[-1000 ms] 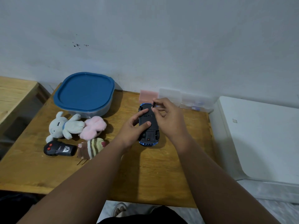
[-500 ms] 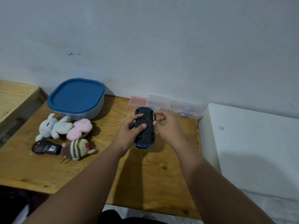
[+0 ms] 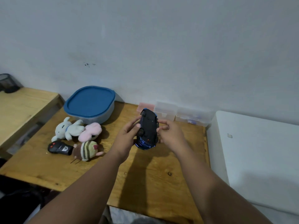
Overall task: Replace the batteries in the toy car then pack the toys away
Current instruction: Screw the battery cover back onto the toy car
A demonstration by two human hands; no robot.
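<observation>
table (image 3: 153, 183) carries it all. tub (image 3: 90, 104), lid on, sits back left, with plush toys (image 3: 68, 130) and remote (image 3: 59, 147) in front of it, not yet packed. left grip (image 3: 127, 136) is wrapped round the car (image 3: 148, 130), which is held above the table's middle, underside up and tilted. right grip (image 3: 169, 135) has fingers curled at the car's right edge; whether it pinches anything i cannot tell. the battery cover looks like the job in hand: steady the car with the left, work the catch with one fingertip, low over the table so loose parts don't fall far.
</observation>
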